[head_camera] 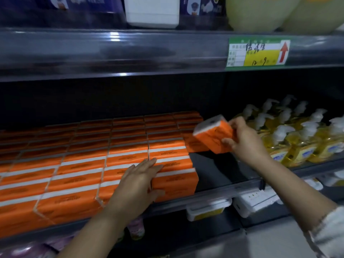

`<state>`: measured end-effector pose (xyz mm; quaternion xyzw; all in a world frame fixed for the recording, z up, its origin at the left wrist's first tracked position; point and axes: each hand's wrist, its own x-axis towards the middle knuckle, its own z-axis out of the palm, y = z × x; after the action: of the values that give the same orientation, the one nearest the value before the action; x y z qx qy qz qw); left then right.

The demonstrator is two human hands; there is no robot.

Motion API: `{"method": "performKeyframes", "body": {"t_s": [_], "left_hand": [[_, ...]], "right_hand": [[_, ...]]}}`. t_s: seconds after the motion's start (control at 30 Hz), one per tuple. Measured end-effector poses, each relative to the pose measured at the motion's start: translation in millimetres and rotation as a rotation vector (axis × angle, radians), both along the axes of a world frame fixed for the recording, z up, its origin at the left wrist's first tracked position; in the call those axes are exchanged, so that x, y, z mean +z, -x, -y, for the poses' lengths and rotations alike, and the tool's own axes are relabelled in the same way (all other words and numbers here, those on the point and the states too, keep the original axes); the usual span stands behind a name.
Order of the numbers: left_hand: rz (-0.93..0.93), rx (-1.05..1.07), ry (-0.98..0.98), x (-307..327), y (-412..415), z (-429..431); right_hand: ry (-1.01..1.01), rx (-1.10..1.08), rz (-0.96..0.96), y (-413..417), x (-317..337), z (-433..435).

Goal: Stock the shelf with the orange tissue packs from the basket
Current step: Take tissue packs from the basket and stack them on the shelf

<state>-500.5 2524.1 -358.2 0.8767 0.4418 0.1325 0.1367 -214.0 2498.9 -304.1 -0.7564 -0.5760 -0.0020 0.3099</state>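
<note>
Shop: price label (257,53) at 1 o'clock is sitting on a shelf rail (130,53), identical orange tissue packs (78,175) and pump bottles (284,131) are crowding below.

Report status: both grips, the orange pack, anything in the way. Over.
Left grip flat on stocked orange tissue packs. Right grip holds one orange plastic-wrapped tissue pack, tilted over bare shelf gap. Nothing blocking; yellow pump bottles alongside.
</note>
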Motion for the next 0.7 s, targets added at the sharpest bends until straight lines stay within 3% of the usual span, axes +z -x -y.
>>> {"method": "performKeyframes", "body": {"t_s": [0.17,0.4,0.7], "left_hand": [[0.060,0.015,-0.019,-6.0,-1.5,-0.3],[0.070,0.006,-0.024,-8.3,-1.3,-1.2],[0.030,0.014,-0.051,-8.0,-2.2,0.9]], "right_hand": [[0.273,0.114,0.337,7.9,-11.3,-26.2],[0.340,0.171,0.518,28.5,-22.6,-68.4],[0.211,0.189,0.284,29.3,-35.2,-53.3]]}}
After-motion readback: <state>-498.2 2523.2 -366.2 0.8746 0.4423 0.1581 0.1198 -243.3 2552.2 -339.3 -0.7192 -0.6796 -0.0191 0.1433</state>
